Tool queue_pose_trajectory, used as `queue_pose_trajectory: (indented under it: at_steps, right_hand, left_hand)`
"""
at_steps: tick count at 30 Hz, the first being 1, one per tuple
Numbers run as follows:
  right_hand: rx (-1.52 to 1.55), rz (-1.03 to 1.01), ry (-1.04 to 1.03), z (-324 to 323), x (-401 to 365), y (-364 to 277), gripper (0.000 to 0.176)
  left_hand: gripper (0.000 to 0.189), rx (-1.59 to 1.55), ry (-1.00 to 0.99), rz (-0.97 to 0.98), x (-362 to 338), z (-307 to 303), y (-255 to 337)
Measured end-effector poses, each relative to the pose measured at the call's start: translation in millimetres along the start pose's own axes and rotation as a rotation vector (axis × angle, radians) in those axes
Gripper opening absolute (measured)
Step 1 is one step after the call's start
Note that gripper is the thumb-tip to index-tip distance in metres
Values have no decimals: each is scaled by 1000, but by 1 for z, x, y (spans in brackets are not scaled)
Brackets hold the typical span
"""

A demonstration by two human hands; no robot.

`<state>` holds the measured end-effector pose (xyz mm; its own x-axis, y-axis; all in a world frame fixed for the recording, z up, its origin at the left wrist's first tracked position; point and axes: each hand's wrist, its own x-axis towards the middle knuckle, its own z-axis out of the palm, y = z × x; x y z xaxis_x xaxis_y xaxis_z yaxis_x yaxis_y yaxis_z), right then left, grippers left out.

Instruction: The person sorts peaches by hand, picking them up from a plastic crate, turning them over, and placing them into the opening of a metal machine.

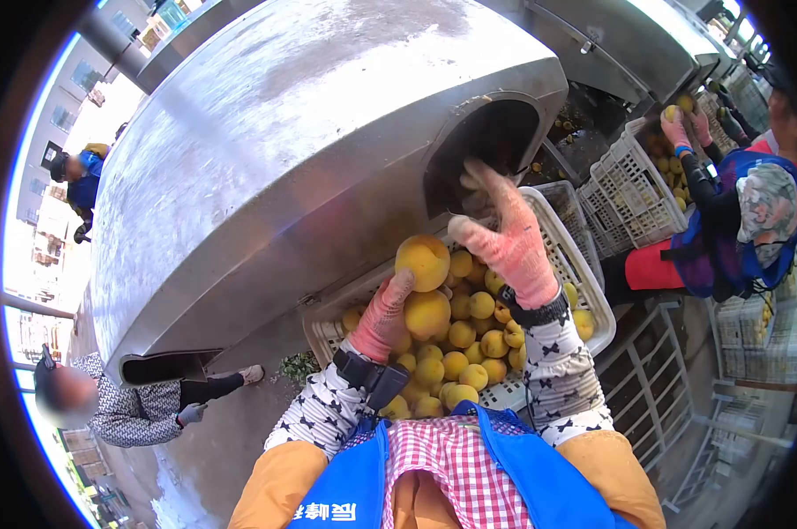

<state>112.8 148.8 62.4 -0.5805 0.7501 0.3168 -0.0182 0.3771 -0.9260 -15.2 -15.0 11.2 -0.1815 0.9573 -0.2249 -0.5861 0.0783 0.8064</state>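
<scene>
My left hand (382, 316), in a pink and pale work glove, grips a large yellow peach (423, 262). A second peach (426, 314) sits just under it against the same fingers; whether the hand also holds that one is hard to tell. Gloved the same way, my right hand (511, 242) reaches in front of the dark round opening (478, 145) of a metal machine. Its fingers are apart, a little blurred, with nothing seen in them. Below both hands, a pale plastic crate (592, 282) holds many yellow peaches (456, 363).
The metal housing (266, 132) curves across the front. To the right, a person (733, 203) in pink gloves handles peaches over another crate (628, 189). A metal rack (654, 379) stands beside my crate. Other people (142, 397) are at the left.
</scene>
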Motion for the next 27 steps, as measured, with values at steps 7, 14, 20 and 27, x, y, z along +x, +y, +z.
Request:
queue_pose_trajectory:
  at_steps: [7, 14, 20, 27]
  right_hand:
    - [36, 84, -240, 8, -48, -2, 89]
    - [-104, -73, 87, 12, -40, -3, 81]
    - [-550, 18, 226, 17, 23, 45, 69]
    - [-916, -52, 55, 35, 81, 77, 69]
  left_hand:
    - [70, -136, -125, -119, 8, 14, 19]
    - [74, -434, -154, -112, 37, 30, 5]
    - [77, -138, 2, -148, 30, 13, -11]
    - [68, -332, 188, -165, 14, -14, -32]
